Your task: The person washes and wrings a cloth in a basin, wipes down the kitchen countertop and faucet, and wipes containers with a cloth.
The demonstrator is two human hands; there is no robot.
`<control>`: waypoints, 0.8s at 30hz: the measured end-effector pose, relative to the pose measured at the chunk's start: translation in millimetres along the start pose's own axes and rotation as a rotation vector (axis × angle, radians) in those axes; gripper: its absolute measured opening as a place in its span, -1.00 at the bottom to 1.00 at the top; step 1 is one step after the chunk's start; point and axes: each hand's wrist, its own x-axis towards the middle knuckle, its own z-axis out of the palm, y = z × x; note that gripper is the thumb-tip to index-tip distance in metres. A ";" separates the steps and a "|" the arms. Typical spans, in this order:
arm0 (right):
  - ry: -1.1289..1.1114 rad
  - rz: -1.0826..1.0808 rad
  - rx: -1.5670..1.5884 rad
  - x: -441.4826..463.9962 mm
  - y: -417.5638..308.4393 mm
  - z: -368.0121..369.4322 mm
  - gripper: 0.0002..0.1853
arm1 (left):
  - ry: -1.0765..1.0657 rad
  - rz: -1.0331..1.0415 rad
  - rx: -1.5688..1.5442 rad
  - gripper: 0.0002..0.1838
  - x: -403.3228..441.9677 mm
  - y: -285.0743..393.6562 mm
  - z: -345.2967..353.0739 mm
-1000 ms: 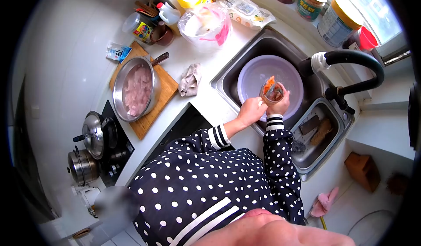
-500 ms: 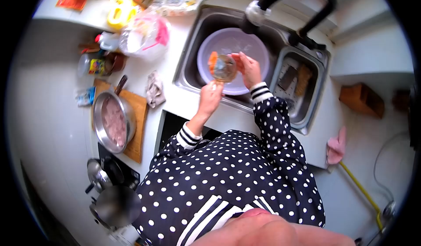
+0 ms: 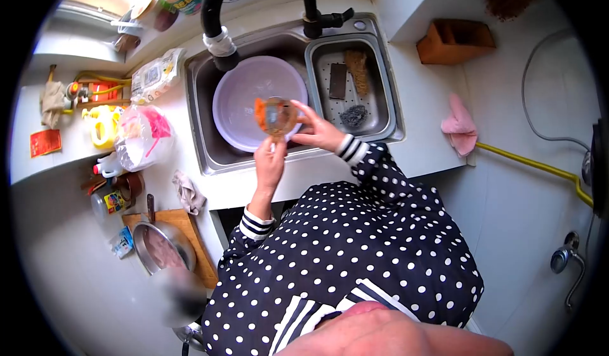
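A glass cup or jar (image 3: 278, 116) with an orange piece at its left side is held over the near part of a lilac basin (image 3: 235, 96), which sits in the larger sink bowl (image 3: 202, 83). My left hand (image 3: 269, 162) pinches it from below. At its right side is my right hand (image 3: 317, 128), curved around the glass with the fingers partly spread and touching or nearly touching it. A little water seems to lie in the basin, though its depth cannot be made out.
The black faucet (image 3: 213, 13) arches over the sink. In the smaller bowl (image 3: 385, 112) lie a dark block, a brown scrubber and a steel wool pad. A metal bowl of meat (image 3: 158, 245) rests on a cutting board (image 3: 204, 261) at the lower left, near a crumpled cloth (image 3: 188, 192).
The view has swung to the right, so the sink appears further left and the smaller bowl shows fully. My right hand has moved from cupping the glass to its right side.
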 end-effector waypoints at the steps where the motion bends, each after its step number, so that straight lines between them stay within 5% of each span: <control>1: 0.055 -0.010 0.023 -18.0 0.3 -10.7 -0.12 | -0.053 0.040 0.032 -0.80 1.3 4.5 13.2; 5: 0.337 -0.068 -0.202 -91.9 -0.1 -56.2 -0.09 | -0.250 0.256 0.052 -0.82 8.9 37.9 84.5; 11: 0.709 -0.123 -0.117 -164.5 22.5 -133.3 -0.33 | -0.522 0.330 0.117 -0.74 28.9 62.0 195.7; 24: 0.897 -0.203 0.026 -192.5 44.1 -215.8 -0.49 | -0.572 0.360 0.193 -0.72 58.3 61.8 296.8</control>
